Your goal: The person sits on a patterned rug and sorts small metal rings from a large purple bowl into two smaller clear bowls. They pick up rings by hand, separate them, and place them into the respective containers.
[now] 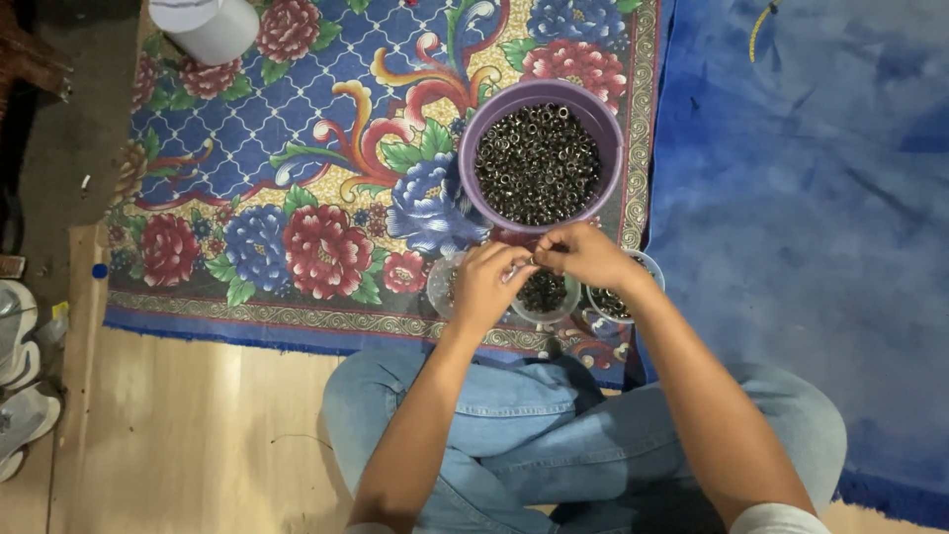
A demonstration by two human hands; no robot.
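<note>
A small, light, hard, slippery metal eyelet point(531, 263) is pinched at its rim between the fingers of left hand point(486, 288) and right hand point(587, 255).

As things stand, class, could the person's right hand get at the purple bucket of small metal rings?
Probably yes. The right hand is just below the purple bucket, whose top is open with the metal rings exposed. Nothing lies between them, though the fingers seem busy pinching something small.

Floral rug point(297, 178) and blue cloth point(811, 198) cover wooden floor point(198, 435).
</note>
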